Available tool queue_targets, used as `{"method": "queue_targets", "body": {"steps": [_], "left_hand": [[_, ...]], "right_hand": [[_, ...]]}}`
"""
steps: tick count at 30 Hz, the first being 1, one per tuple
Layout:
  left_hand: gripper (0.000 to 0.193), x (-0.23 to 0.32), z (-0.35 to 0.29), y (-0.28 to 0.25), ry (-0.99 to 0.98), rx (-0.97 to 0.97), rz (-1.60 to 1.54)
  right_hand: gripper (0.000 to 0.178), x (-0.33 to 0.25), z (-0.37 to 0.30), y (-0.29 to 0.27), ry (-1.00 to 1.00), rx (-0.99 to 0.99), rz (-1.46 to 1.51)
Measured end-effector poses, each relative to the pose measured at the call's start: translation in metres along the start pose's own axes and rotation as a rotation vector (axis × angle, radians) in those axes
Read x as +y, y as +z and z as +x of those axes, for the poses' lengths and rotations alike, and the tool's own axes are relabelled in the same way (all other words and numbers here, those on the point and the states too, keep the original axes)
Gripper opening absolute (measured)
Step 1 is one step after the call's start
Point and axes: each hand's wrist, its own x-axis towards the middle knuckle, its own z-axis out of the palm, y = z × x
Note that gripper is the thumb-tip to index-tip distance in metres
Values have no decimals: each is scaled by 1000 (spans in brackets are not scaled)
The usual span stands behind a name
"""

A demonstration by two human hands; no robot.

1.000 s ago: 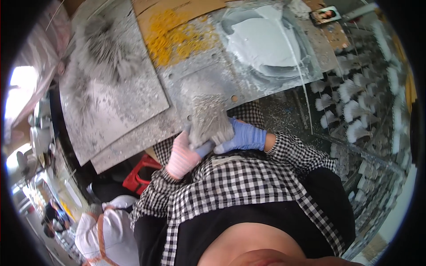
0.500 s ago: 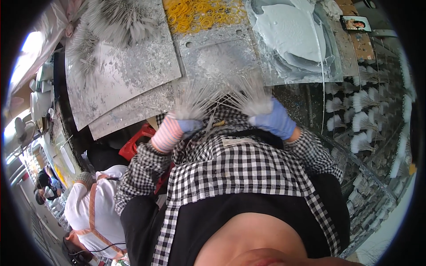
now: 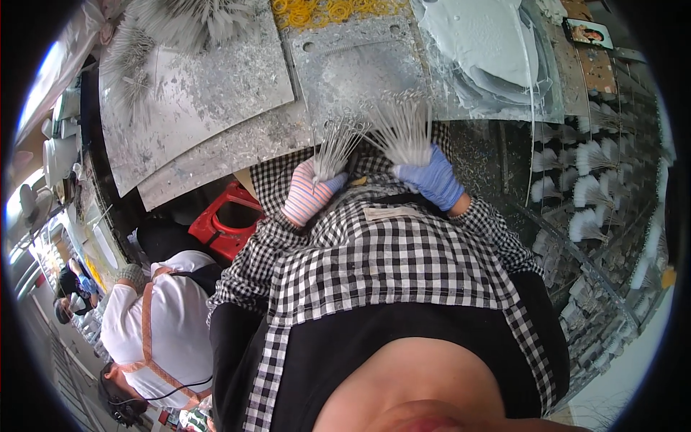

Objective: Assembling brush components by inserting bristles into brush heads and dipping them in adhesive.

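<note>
My left hand [image 3: 311,193], in a pink-and-white striped glove with blue fingertips, is closed round a bundle of thin pale strands [image 3: 337,147]. The strands stand up from the fist and fan out slightly, with small knobs or loops at their tips. To its right, my right hand [image 3: 436,183], in a blue glove, grips a second, thicker bundle of thin pale strands [image 3: 404,133]. Both hands are above my checked apron [image 3: 381,266], just at the near edge of a grey worktop board [image 3: 360,75]. The two bundles lean close together near their tips.
Loose pale strands [image 3: 194,21] are heaped on a left board [image 3: 209,86]. Yellow rubber bands [image 3: 338,11] lie at the back. White paste [image 3: 475,43] covers a sheet at right, near a phone [image 3: 588,33]. Racks of white tufts [image 3: 590,187] stand right; a red stool [image 3: 227,223] and co-worker [image 3: 162,317] are left.
The strands were spread and crossing between my hands; now they stand in two tidier, separate bundles. My left hand has moved right, closer to my right hand. The view has shifted a little.
</note>
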Motion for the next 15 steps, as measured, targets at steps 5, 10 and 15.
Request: {"method": "queue_targets", "body": {"steps": [5,10,15], "left_hand": [[37,-14,20,9,5,-27,-48],[40,-17,19,12,-54,-83,62],[40,-61,27,20,-3,-14,206]], "right_hand": [[47,20,2,-20,17,22,-82],[47,11,-16,-60,-107,76,-244],[39,-9,-40,-91,-167,312,-342]]}}
